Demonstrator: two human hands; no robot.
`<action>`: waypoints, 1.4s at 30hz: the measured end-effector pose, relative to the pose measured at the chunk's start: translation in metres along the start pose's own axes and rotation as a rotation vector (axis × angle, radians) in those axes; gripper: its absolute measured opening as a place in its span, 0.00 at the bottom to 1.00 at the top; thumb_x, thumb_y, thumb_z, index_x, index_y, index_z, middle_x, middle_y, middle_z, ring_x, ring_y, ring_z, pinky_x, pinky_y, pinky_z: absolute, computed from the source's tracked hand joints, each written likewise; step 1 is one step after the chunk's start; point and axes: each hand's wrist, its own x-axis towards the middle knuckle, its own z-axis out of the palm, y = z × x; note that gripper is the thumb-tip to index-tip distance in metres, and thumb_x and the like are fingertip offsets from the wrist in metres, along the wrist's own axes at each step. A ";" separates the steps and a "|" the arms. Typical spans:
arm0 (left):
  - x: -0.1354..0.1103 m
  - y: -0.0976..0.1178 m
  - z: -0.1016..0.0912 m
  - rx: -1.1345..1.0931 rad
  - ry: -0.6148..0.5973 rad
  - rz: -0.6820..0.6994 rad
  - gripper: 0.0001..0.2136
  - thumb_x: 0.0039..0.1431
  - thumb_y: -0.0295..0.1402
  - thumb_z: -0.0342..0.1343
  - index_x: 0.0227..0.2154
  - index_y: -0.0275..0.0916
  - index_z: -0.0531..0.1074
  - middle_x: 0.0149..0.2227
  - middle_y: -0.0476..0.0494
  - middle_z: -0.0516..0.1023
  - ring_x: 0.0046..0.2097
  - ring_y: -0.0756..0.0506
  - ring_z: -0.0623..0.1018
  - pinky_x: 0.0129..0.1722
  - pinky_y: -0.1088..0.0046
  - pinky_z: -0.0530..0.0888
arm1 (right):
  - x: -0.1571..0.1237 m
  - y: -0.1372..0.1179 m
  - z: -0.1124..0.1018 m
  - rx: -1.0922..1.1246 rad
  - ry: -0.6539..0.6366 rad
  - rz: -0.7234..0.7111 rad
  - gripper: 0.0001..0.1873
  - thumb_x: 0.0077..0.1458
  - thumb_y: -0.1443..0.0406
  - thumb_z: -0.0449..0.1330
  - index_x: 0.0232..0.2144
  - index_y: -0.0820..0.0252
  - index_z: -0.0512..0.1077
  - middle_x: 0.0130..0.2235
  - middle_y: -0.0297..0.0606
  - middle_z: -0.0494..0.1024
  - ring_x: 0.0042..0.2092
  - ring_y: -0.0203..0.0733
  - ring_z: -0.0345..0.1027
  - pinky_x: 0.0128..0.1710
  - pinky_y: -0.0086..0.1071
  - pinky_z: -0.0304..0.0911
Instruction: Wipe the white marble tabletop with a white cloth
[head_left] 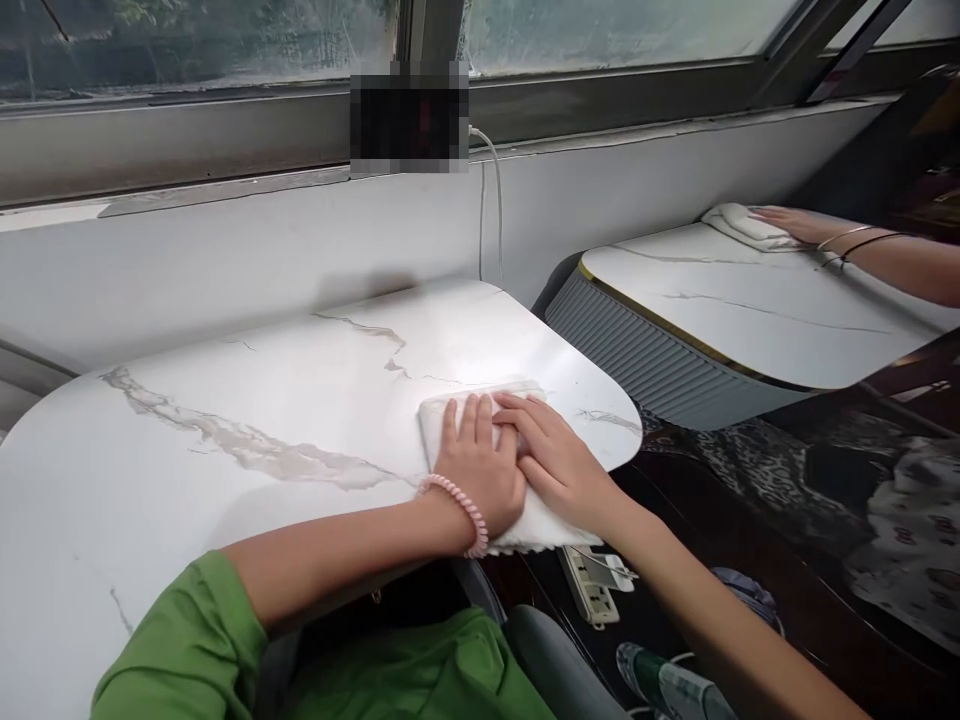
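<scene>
A folded white cloth [547,520] lies on the marble-patterned white table [300,400], its lower edge hanging over the table's near side. My left hand [480,470], with a pink coil band at the wrist, presses flat on top of the cloth, fingers stretched out toward the wall. Coming in from the right, my right hand [562,460] rests on the cloth too, its extended fingers overlapping those of my left hand. Neither hand is closed round anything; both palms are hidden.
At the right, another person's hand [787,222] rests on a white cloth [742,225] on a second marble-patterned table [750,310]. A pixelated dark object [409,118] with a white cable [498,190] is on the window ledge. Below are a power strip [589,585] and a bottle [667,680].
</scene>
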 end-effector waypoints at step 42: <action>0.222 -0.086 0.023 0.028 0.104 -0.169 0.22 0.64 0.31 0.41 0.59 0.30 0.62 0.64 0.33 0.59 0.66 0.39 0.56 0.67 0.56 0.48 | 0.177 0.190 0.005 0.186 0.129 0.003 0.17 0.46 0.68 0.50 0.40 0.54 0.70 0.50 0.38 0.76 0.53 0.50 0.68 0.56 0.46 0.60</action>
